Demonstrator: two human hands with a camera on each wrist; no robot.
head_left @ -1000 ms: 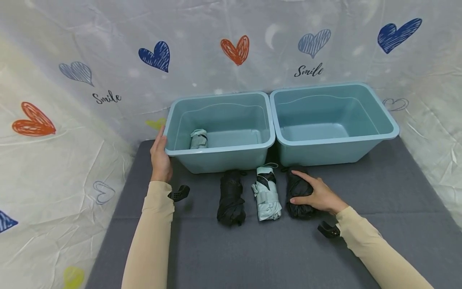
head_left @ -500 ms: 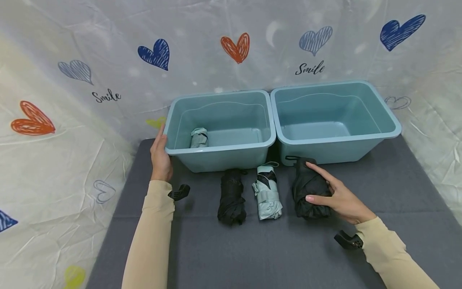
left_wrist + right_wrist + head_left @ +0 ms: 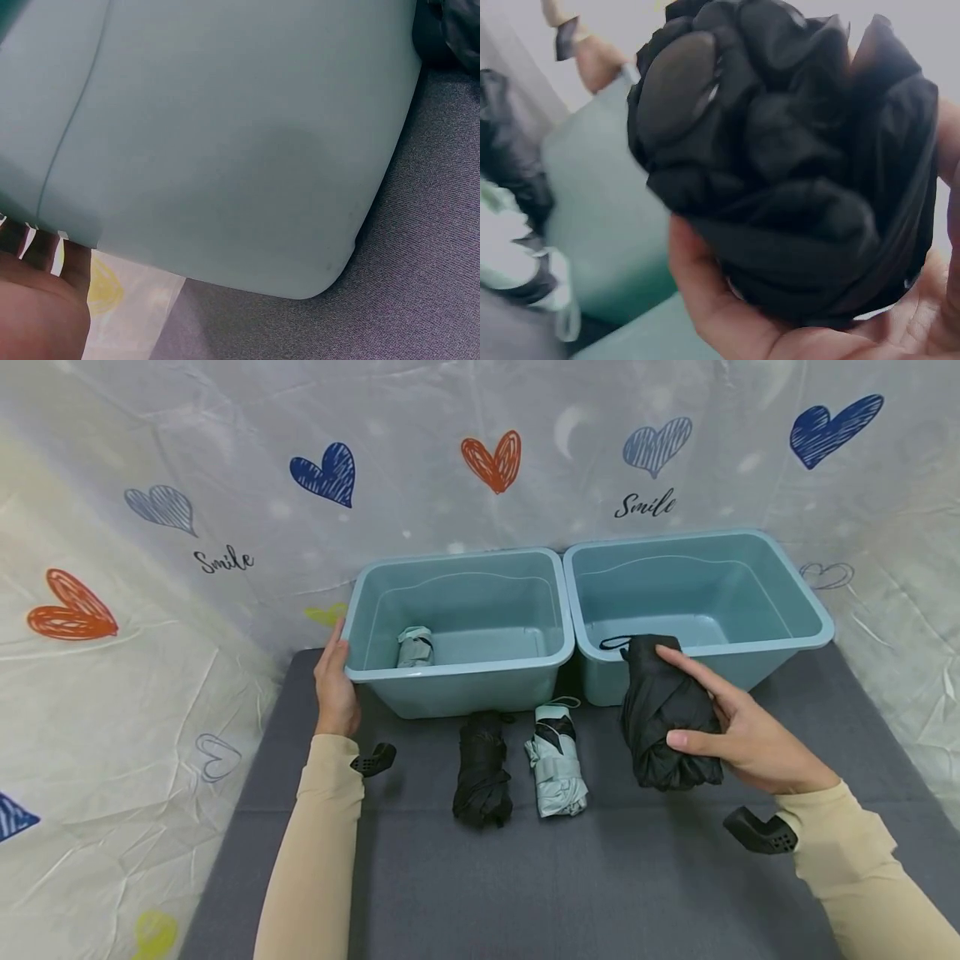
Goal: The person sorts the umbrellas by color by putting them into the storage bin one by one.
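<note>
My right hand (image 3: 765, 739) grips a folded black umbrella (image 3: 663, 718), holding it off the table in front of the right bin (image 3: 780, 647). Its wrist loop hangs by that bin's front rim. The right wrist view shows the umbrella's gathered end (image 3: 780, 150), with thumb and fingers round it. With fingers extended, my left hand (image 3: 335, 689) rests against the left end of the left bin (image 3: 465, 689). A second black umbrella (image 3: 482, 768) and a light green umbrella (image 3: 557, 764) lie side by side on the table. Another light green umbrella (image 3: 415, 647) lies inside the left bin.
Both light blue-green bins stand side by side at the back of the dark grey tabletop (image 3: 525, 893). Behind them hangs a pale cloth (image 3: 420, 460) printed with hearts. Black cameras (image 3: 761, 832) are strapped at both wrists.
My right hand has lifted the black umbrella from the table, moving it up and to the right towards the right bin. The left hand keeps its place against the left bin.
</note>
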